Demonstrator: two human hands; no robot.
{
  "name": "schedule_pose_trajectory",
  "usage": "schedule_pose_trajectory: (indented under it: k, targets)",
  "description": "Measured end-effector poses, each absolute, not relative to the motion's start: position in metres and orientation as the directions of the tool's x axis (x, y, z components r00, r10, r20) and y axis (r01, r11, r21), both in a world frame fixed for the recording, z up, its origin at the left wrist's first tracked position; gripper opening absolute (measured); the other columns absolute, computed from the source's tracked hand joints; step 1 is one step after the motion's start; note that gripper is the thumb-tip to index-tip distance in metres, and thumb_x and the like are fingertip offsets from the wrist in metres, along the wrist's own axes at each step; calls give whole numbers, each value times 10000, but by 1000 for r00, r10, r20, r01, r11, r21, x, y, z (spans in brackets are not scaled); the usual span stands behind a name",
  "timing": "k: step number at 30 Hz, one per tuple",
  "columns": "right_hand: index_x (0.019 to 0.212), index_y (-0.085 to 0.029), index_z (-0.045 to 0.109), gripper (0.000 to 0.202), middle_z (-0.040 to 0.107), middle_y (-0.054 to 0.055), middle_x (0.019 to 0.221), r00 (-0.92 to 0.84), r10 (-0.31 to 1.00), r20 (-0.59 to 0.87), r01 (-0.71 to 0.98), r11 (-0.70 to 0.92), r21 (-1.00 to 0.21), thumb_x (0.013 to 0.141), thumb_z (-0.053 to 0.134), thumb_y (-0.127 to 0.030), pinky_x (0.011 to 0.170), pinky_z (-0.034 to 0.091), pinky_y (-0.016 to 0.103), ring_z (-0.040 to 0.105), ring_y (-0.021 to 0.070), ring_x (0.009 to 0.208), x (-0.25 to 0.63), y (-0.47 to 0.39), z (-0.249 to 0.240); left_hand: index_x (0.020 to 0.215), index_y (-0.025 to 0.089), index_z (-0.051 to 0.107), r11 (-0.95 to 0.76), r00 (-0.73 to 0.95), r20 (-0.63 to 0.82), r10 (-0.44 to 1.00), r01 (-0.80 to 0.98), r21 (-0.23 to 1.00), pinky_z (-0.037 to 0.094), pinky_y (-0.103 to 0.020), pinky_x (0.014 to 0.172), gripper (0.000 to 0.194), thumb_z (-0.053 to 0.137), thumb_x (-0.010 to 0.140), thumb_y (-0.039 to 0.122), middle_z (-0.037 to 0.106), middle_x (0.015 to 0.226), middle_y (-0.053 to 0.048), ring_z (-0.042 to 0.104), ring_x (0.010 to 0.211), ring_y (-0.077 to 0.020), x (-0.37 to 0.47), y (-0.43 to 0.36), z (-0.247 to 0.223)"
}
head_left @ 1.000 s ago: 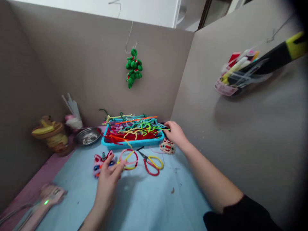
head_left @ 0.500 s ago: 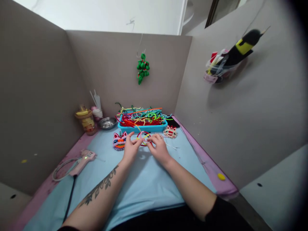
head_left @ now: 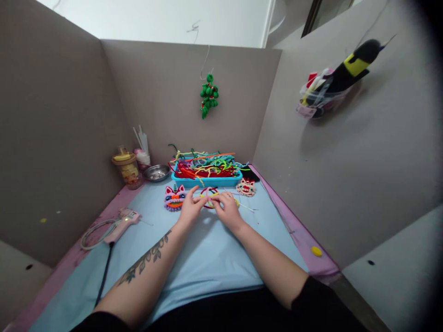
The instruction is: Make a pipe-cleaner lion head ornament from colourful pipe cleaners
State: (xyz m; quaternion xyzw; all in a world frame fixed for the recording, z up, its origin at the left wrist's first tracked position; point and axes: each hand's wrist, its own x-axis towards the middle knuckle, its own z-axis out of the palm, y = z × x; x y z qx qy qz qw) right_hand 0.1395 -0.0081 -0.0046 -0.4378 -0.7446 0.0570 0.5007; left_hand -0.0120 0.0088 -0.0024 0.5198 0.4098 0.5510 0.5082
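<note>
My left hand [head_left: 192, 205] and my right hand [head_left: 226, 210] meet above the middle of the table, fingertips almost touching. Both pinch a thin pink pipe cleaner [head_left: 208, 192]; its exact shape is partly covered by my fingers. Just behind it lie red and yellow pipe cleaners [head_left: 205, 206] bent into curves. Left of my left hand sits a purple, pink and orange lion-head figure [head_left: 174, 199] made of fuzzy stems. A cream and red lion-head figure [head_left: 246, 187] lies beyond my right hand.
A blue tray [head_left: 207, 182] heaped with coloured pipe cleaners stands at the back. At left are a pink glue gun [head_left: 122, 224] with its cord, a metal bowl [head_left: 157, 173] and a lidded cup [head_left: 126, 171]. Grey partitions [head_left: 187, 92] enclose the table.
The whole view has shifted slightly. My hands stay together at the pink pipe cleaner, with their fingertips a little closer; the other things on the table have not moved.
</note>
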Motion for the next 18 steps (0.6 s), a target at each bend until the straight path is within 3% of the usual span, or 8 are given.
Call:
schedule_pose_trajectory:
  k: [3, 7, 13, 18]
  targets:
    - [866, -227, 689, 204, 624, 57, 882, 7, 725, 688, 595, 551, -586, 818, 493, -197, 853, 394, 378, 527, 209, 912, 140, -7, -5, 1300, 131, 356, -162, 71, 175, 982, -166, 973, 471, -304, 746, 760, 711, 666, 357, 690, 763, -50, 655, 760, -185, -13, 9, -3]
    - [806, -238, 721, 182, 548, 84, 1114, 150, 783, 604, 584, 423, -693, 773, 542, -241, 979, 324, 414, 445, 241, 1119, 141, -6, -6, 1286, 139, 366, -183, 100, 197, 975, -140, 973, 473, -289, 709, 729, 696, 679, 372, 681, 743, -37, 649, 731, -176, -11, 7, -2]
    - [742, -219, 720, 187, 486, 81, 1283, 114, 896, 428, 471, 331, -818, 745, 590, -353, 1043, 255, 415, 357, 261, 1251, 138, -3, -13, 1264, 136, 378, -246, 121, 254, 960, -78, 966, 467, -272, 681, 671, 667, 705, 370, 658, 690, -12, 634, 686, -160, -6, 1, 2]
    - [662, -187, 689, 212, 527, 116, 1229, 99, 924, 370, 393, 305, -867, 727, 619, -376, 984, 332, 416, 434, 272, 1203, 138, 5, -23, 1269, 136, 372, -283, 144, 287, 947, -47, 958, 461, -261, 648, 657, 645, 720, 371, 645, 673, -2, 621, 657, -151, -6, -1, 4]
